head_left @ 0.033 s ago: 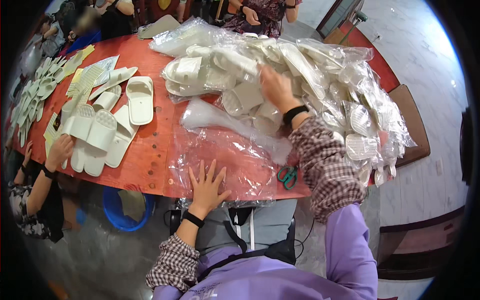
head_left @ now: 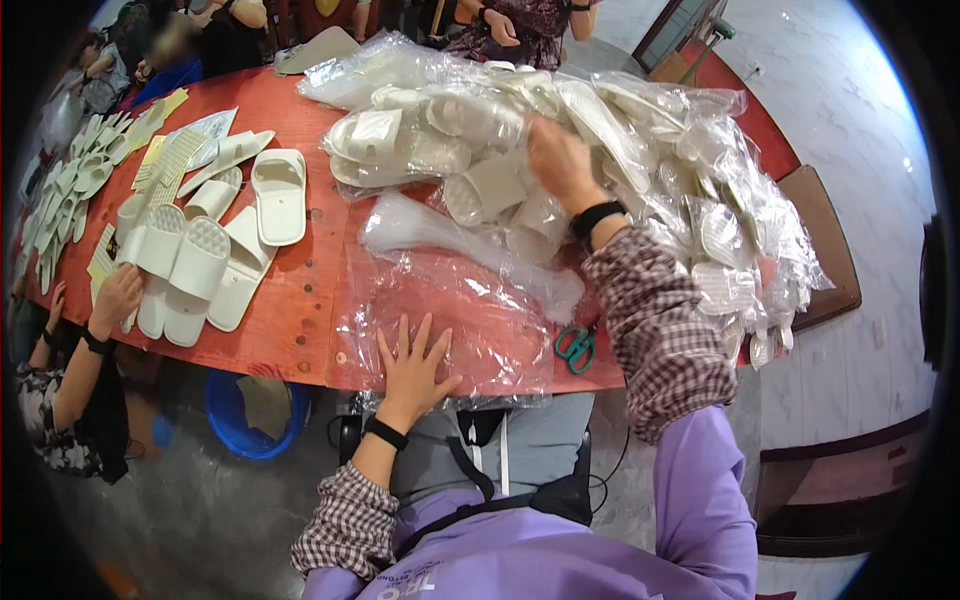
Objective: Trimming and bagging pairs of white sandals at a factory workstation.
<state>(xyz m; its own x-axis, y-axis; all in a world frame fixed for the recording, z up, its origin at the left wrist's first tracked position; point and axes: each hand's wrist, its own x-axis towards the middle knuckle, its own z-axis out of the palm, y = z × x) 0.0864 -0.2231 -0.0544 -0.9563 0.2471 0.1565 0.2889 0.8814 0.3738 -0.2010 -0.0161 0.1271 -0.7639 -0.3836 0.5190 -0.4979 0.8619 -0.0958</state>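
Observation:
My left hand point(head_left: 412, 370) lies flat with spread fingers on a clear plastic bag point(head_left: 475, 345) at the table's near edge. Over a heap of white slippers in clear bags point(head_left: 700, 170), my right hand point(head_left: 560, 160) is closed at the end of one bagged slipper point(head_left: 480, 115). Both that slipper and the fingertips are blurred. A bunched stack of clear plastic bags point(head_left: 420, 228) stretches across the table between my hands. Green-handled scissors point(head_left: 575, 348) rest beside the flat bag, near my right forearm.
Unbagged white slippers point(head_left: 280, 195) lie to the left, where another person's hand point(head_left: 118, 295) touches some. More pale slippers point(head_left: 85, 175) fill the red table's point(head_left: 300, 335) far left. A blue bin point(head_left: 250, 450) stands below the edge. Another person point(head_left: 510, 30) is across the table.
My right hand has shifted slightly up and right, and the bagged slipper at its fingers has changed its angle a little. My left hand stays flat on the bag.

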